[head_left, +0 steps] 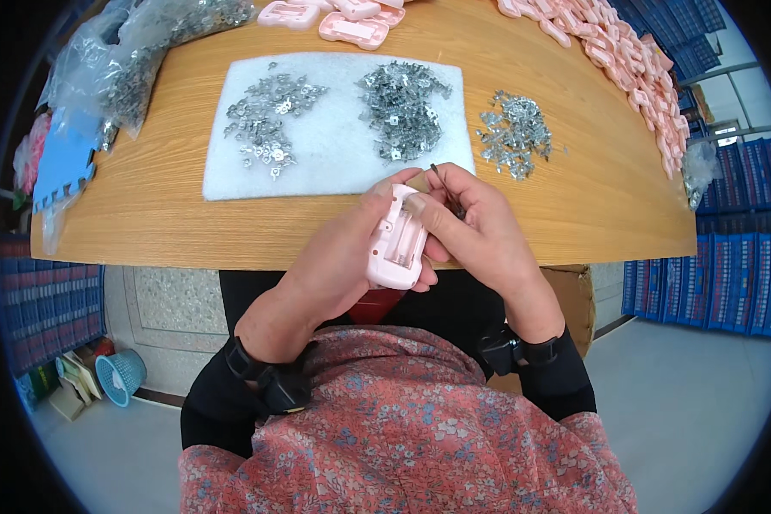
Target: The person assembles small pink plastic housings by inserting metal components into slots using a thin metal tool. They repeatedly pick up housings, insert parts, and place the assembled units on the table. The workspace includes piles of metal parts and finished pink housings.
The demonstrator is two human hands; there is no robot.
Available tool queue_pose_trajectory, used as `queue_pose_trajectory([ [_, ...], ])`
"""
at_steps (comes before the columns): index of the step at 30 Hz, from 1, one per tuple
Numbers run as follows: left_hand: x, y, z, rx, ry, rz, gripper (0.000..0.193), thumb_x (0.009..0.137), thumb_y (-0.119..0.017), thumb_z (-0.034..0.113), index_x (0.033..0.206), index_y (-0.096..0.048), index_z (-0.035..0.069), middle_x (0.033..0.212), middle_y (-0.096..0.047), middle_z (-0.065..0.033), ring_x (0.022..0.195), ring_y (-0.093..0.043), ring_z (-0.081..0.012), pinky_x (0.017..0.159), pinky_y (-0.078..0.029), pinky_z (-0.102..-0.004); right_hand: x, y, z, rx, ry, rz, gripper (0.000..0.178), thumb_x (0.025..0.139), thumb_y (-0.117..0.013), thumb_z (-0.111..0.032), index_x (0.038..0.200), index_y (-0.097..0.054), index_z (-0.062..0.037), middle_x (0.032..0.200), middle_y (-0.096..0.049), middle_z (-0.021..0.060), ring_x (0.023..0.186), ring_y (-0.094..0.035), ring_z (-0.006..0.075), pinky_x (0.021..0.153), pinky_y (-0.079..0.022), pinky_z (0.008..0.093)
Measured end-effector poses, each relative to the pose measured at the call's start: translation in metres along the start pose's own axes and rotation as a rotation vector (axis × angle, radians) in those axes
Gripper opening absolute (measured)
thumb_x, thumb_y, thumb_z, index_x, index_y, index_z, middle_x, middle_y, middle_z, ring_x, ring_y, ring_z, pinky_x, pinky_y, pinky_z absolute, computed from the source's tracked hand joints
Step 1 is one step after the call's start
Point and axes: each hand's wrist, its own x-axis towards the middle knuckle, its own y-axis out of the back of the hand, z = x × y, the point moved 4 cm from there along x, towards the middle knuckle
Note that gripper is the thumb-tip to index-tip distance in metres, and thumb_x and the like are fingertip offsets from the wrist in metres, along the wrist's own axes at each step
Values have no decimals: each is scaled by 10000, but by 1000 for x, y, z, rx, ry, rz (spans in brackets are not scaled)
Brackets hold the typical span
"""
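My left hand is closed around a pale pink plastic casing, held tilted just off the table's near edge. Its open battery compartment faces up. The right hand is curled at the far end of the casing, thumb pressed on it. A thin dark metal tool lies in the right fingers; its full shape is partly hidden. Something tan shows between the two hands. Beyond them, a white foam sheet carries two heaps of small metal battery contacts, a left one and a right one.
Another heap of metal pieces lies right of the foam. Pink casings are piled along the right edge and at the back. Clear bags of metal parts sit at the left by a blue mat. Blue crates stand beyond the table.
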Motion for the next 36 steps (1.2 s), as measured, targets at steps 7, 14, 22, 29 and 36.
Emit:
queue_pose_trajectory([
  [7,1,1,-4,46,-5,52,620,1067,-242,467,1537,-181,68,938,-659,-167,719,-675,-249,673,-575,-359,-2,3,2,-172,19,85,228,963,-623,-218,1024,-626,1,671,-623,32,576,-557,49,547,-449,236],
  [14,1,1,-3,107,33,-14,633,1065,-238,477,1543,-166,67,936,-653,-175,724,-674,-250,674,-570,-356,-4,4,-2,-78,-34,4,218,967,-618,-214,958,-607,3,653,-616,19,560,-547,46,537,-441,234],
  [22,1,-3,-1,89,26,7,591,1075,-196,435,1554,-145,92,894,-664,-173,701,-684,-261,648,-572,-341,-5,3,6,125,-66,-23,197,983,-598,-199,965,-592,-3,726,-631,18,560,-552,45,536,-441,226],
  [29,2,-4,-3,135,19,24,591,1078,-212,423,1562,-117,97,893,-664,-181,708,-686,-269,656,-573,-343,-5,8,5,177,-116,-69,206,982,-601,-201,1003,-598,5,795,-634,15,653,-563,52,598,-460,236],
  [36,5,-1,2,60,37,10,631,1063,-277,473,1553,-149,96,883,-649,-150,720,-676,-245,665,-574,-347,-5,13,8,-95,145,227,177,911,-665,-141,988,-616,11,827,-621,55,715,-567,120,644,-464,273],
])
